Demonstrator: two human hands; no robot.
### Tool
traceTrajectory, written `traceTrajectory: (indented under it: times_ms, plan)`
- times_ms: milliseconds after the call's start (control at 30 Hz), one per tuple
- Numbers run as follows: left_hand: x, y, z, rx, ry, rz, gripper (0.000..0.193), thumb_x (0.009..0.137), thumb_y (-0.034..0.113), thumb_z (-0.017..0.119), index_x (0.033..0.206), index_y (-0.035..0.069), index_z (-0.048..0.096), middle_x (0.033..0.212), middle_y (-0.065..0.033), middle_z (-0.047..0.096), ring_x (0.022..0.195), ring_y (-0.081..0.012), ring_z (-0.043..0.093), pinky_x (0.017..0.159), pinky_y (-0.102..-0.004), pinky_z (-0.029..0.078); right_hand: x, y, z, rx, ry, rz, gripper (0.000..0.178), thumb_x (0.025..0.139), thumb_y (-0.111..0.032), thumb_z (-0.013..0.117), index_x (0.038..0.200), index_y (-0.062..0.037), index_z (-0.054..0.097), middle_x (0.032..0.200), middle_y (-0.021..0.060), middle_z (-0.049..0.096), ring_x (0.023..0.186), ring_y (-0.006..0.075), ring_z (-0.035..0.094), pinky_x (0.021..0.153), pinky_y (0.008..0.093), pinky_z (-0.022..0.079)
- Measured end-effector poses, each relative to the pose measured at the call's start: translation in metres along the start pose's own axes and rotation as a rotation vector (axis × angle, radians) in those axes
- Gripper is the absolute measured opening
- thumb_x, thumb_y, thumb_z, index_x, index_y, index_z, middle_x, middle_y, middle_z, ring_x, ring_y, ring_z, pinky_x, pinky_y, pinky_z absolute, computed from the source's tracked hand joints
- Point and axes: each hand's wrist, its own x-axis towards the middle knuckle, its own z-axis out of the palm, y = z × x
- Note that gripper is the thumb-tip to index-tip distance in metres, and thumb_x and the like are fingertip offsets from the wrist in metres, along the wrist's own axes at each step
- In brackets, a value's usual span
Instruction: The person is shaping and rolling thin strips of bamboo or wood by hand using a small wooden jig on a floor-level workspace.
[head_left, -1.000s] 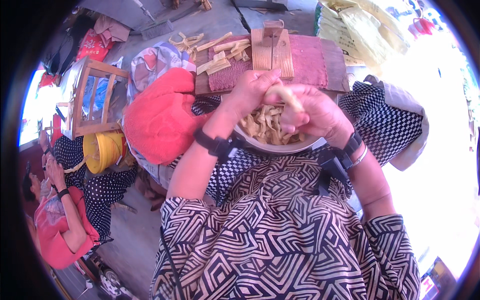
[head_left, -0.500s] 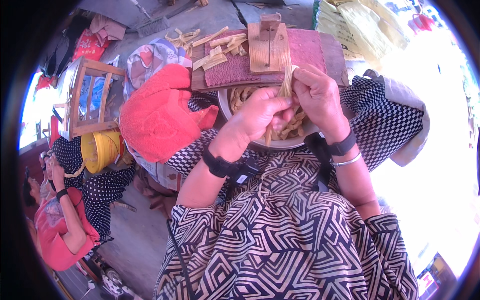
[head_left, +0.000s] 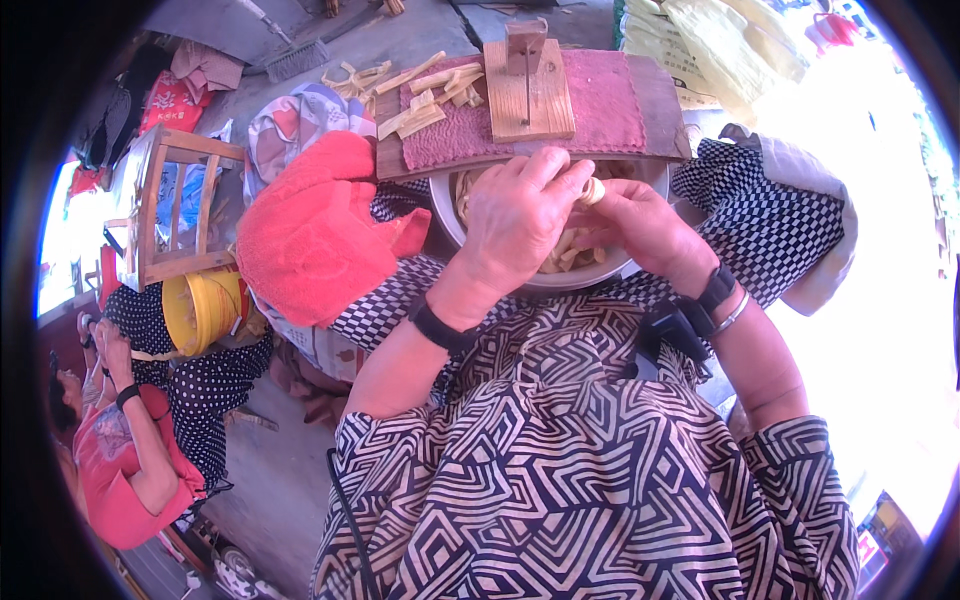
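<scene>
Both my hands are raised over a white basin (head_left: 447, 214) in my lap. A small pale yellow coil (head_left: 593, 192), seemingly a strip wound round, sits between them. My left hand (head_left: 525, 215) is closed at the coil, its back towards me, fingers pointing up and right. My right hand (head_left: 645, 222) pinches the coil from the other side with thumb and fingers. Pale yellow pieces (head_left: 570, 254) lie in the basin below, partly hidden by my hands. Just beyond is a wooden block with a thin metal rod (head_left: 510, 103), standing on a board.
A pink cloth (head_left: 605, 100) covers the board (head_left: 665, 110), with loose pale strips (head_left: 425, 105) at its left. A red towel (head_left: 310, 240) lies over my left knee. At left are a wooden stool (head_left: 190, 200), a yellow bucket (head_left: 197, 310) and another seated person (head_left: 135, 450).
My hands have turned: the left one moved up and over, the right one lower and outward. The strip that stood up between them now shows as a small coil.
</scene>
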Motion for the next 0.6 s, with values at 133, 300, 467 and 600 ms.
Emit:
traceTrajectory:
  times_ms: [133, 300, 467, 600]
  plan:
    - [-0.003, 0.003, 0.001, -0.194, -0.076, -0.088, 0.037, 0.073, 0.001, 0.063, 0.11, 0.002, 0.061, 0.102, -0.0118, 0.058, 0.09, -0.0292, 0.06, 0.076, -0.035, 0.049, -0.004, -0.002, 0.01, 0.447, -0.153, 0.094, 0.026, 0.091, -0.026, 0.059, 0.105, -0.0042, 0.062, 0.104, 0.0054, 0.063, 0.094, 0.0163, 0.061, 0.072, 0.0279, 0.051]
    - [-0.002, 0.016, -0.005, -0.416, -0.164, -0.296, 0.04, 0.077, 0.004, 0.063, 0.115, -0.002, 0.054, 0.112, -0.0174, 0.055, 0.105, -0.0342, 0.055, 0.09, -0.0364, 0.045, 0.001, -0.001, 0.013, 0.509, -0.143, -0.046, 0.016, 0.09, -0.014, 0.058, 0.096, -0.0018, 0.064, 0.104, 0.0042, 0.063, 0.094, 0.0171, 0.06, 0.079, 0.0299, 0.049]
    - [0.013, 0.021, 0.003, -0.322, -0.099, -0.455, 0.02, 0.086, 0.013, 0.058, 0.099, -0.002, 0.058, 0.092, -0.015, 0.059, 0.083, -0.0296, 0.062, 0.072, -0.0369, 0.049, 0.004, -0.009, 0.018, -0.694, 0.367, -0.757, 0.011, 0.074, 0.001, 0.062, 0.084, 0.0009, 0.066, 0.111, 0.0086, 0.059, 0.101, 0.0239, 0.054, 0.086, 0.0332, 0.045]
    - [0.01, 0.011, 0.021, -0.334, -0.002, -0.5, 0.015, 0.089, 0.015, 0.053, 0.085, 0.001, 0.057, 0.07, -0.0114, 0.058, 0.065, -0.0256, 0.06, 0.059, -0.0366, 0.046, 0.0, -0.012, 0.02, -0.72, 0.464, -0.842, 0.01, 0.075, 0.0, 0.063, 0.084, -0.0011, 0.067, 0.115, 0.0105, 0.055, 0.105, 0.0243, 0.051, 0.088, 0.0327, 0.043]
